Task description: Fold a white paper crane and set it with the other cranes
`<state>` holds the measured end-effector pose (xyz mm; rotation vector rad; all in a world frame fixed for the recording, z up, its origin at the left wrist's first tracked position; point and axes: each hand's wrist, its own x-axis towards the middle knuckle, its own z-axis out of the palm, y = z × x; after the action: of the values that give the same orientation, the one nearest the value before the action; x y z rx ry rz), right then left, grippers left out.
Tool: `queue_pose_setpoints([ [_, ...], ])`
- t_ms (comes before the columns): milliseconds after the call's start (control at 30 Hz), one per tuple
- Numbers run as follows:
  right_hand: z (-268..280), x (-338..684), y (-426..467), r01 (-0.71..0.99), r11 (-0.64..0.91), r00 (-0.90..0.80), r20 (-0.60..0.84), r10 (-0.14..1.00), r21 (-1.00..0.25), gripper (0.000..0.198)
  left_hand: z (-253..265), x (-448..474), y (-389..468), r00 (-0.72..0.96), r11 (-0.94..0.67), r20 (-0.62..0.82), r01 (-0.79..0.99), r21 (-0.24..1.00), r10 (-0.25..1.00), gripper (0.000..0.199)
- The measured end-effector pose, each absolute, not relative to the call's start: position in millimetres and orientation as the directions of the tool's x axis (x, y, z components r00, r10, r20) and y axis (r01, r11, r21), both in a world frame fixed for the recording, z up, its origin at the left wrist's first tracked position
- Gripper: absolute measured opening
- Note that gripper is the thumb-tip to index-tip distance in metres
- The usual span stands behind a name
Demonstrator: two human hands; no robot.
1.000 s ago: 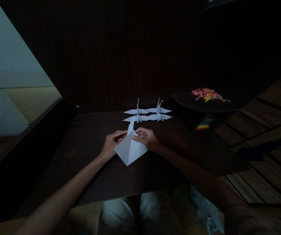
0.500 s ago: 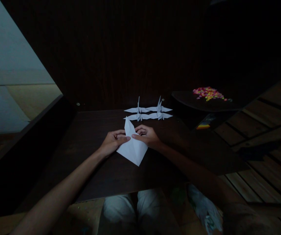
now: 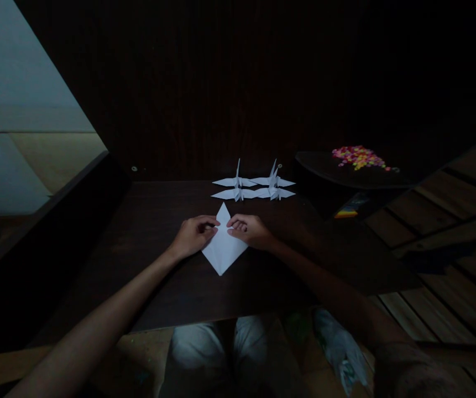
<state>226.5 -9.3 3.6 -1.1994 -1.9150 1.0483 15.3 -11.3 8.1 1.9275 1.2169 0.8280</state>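
A white sheet of folded paper [image 3: 223, 251], diamond-shaped with a narrower point at its far end, is between my two hands over the dark table. My left hand [image 3: 194, 235] pinches its left edge, thumb and forefinger near the middle. On the opposite edge my right hand [image 3: 252, 231] pinches the paper, its other fingers curled. Just beyond the paper's far tip stand several white origami cranes [image 3: 238, 193], set close together in two rows with their wings spread.
At the right, a dark corner shelf [image 3: 316, 166] bears a heap of small colourful pieces [image 3: 360, 157]. A raised dark side board [image 3: 55, 221] borders the table [image 3: 171, 298] on the left, and a tall dark panel [image 3: 204, 88] rises behind. A plastic bag [image 3: 341, 348] lies below at the right.
The paper has turned so its near corner points more straight toward me, and it looks flatter. Both thumbs have moved slightly apart, out to the paper's edges. The camera view has shifted a little.
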Motion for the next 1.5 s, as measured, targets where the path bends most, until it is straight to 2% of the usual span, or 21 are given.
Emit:
queue_pose_setpoints([
  [100,6.2,229.7,-8.8,0.546,0.435,-0.429,0.207,0.879,-0.716,0.009,13.3,11.3,-12.4,0.454,-0.485,0.222,0.619,0.617,0.863,0.023],
  [200,6.9,233.1,-7.4,0.595,0.582,-0.498,0.314,0.808,-0.554,0.008,16.6,6.6,-10.9,0.588,-0.637,0.276,0.589,0.498,0.76,0.022],
  [333,8.2,238.6,-5.4,0.537,0.706,-0.64,0.322,0.698,-0.462,0.011,22.6,-1.6,-9.3,0.725,-0.723,0.241,0.478,0.499,0.645,0.027],
  [433,14.5,244.3,-6.4,0.49,0.767,-0.728,0.291,0.621,-0.413,0.018,27.7,-7.9,-9.6,0.774,-0.735,0.191,0.446,0.511,0.603,0.043],
  [567,26.5,251.0,-11.0,0.479,0.805,-0.799,0.205,0.565,-0.351,0.051,30.1,-13.3,-8.1,0.81,-0.752,0.143,0.443,0.488,0.569,0.069],
  [667,31.7,251.6,-13.5,0.476,0.822,-0.821,0.177,0.543,-0.312,0.062,30.5,-13.8,-6.8,0.829,-0.773,0.116,0.447,0.451,0.548,0.066],
  [933,34.6,248.8,-16.3,0.476,0.838,-0.831,0.175,0.528,-0.267,0.056,37.4,-12.4,-10.9,0.813,-0.754,0.086,0.487,0.441,0.576,0.049],
  [1233,31.8,249.7,-18.0,0.482,0.835,-0.818,0.205,0.537,-0.266,0.059,24.7,-5.5,-12.6,0.754,-0.749,0.172,0.544,0.379,0.634,0.039],
  [1333,27.5,245.8,-17.6,0.516,0.81,-0.781,0.237,0.578,-0.278,0.047,24.1,-1.3,-14.0,0.728,-0.732,0.195,0.557,0.392,0.658,0.031],
  [1500,20.0,236.3,-13.7,0.589,0.713,-0.679,0.245,0.692,-0.38,0.024,21.9,8.7,-16.7,0.641,-0.661,0.227,0.594,0.459,0.733,0.025],
])
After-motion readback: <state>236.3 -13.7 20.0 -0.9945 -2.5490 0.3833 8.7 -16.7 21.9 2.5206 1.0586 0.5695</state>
